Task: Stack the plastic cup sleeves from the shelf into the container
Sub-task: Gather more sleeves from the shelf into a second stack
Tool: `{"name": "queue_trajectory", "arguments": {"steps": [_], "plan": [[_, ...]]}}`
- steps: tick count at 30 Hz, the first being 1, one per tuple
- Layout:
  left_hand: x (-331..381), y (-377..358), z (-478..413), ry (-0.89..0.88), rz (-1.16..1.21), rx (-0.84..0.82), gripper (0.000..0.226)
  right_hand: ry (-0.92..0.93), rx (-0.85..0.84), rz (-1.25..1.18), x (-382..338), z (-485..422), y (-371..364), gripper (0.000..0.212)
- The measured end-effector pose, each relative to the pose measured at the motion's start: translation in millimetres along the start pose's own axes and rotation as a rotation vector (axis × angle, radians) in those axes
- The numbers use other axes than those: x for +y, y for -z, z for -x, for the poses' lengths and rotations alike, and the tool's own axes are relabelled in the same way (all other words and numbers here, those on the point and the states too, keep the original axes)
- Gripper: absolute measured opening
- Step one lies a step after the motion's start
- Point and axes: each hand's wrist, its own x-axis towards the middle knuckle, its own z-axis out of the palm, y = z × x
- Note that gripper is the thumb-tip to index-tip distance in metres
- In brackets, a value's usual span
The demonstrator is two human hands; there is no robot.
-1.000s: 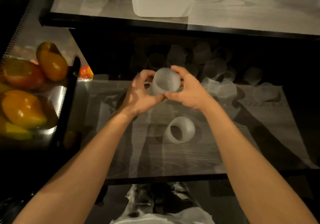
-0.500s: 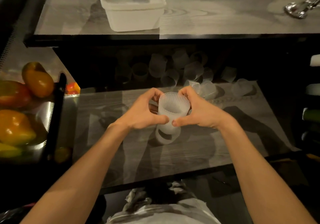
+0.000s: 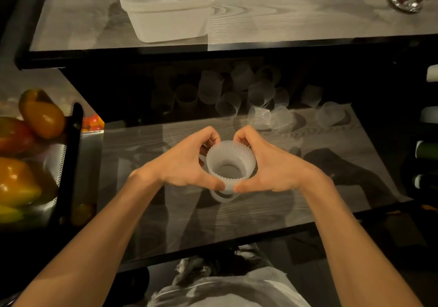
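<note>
One ribbed cup sleeve, gripped round its sides by left hand and right hand, above the lower shelf. Wide mouth up, axis near vertical. Hides most of a second sleeve beneath. Behind, a dim pile of sleeves, too dark to count. One container on the top shelf.

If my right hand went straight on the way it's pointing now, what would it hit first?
Probably the left hand, its fingertips close across the held sleeve; beyond, loose sleeves at the back of the shelf. Depth is uncertain.
</note>
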Motion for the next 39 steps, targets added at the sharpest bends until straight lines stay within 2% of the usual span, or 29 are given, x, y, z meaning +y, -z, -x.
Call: {"name": "queue_trajectory", "arguments": {"steps": [3,7,10,18,27,30,32,33,35,37,39], "plan": [[-1.2,-1.1,-3.1,0.023,-0.015,-0.020,0.063,-0.020,-0.049,-0.014,2.1,-1.0,4.6,0.073],[-15.2,-9.0,-7.3,0.140,-0.097,-0.072,0.065,-0.084,-0.108,0.064,14.7,-10.8,-4.6,0.073],[-23.1,-14.4,-12.3,0.191,-0.176,-0.048,0.066,-0.103,-0.056,0.110,29.2,-16.7,-12.6,0.073],[-16.2,-35.4,-46.9,0.183,-0.077,0.075,0.072,-0.125,0.090,0.156,51.8,-14.2,11.9,0.074],[-3.6,-57.8,-97.0,0.189,0.046,0.036,0.073,-0.184,0.132,0.097,84.3,-0.6,48.5,0.082],[-11.2,-52.1,-107.6,0.242,0.013,-0.071,0.068,-0.226,0.052,0.126,91.1,1.0,56.9,0.100],[-22.4,-44.1,-116.4,0.324,0.076,-0.142,0.054,-0.287,-0.044,0.212,94.4,2.5,62.7,0.122],[-28.6,-40.7,-122.1,0.379,0.127,-0.136,0.046,-0.329,-0.076,0.270,95.2,3.0,67.6,0.126],[-38.7,-38.1,-134.1,0.501,0.169,-0.030,0.033,-0.366,-0.043,0.342,102.5,-2.5,78.7,0.116],[-43.5,-44.4,-147.1,0.596,0.256,0.130,0.033,-0.321,0.078,0.333,115.3,-16.1,87.4,0.091],[-40.1,-54.9,-161.0,0.694,0.539,0.271,0.031,-0.284,0.147,0.271,127.2,-36.3,91.3,0.071]]}}
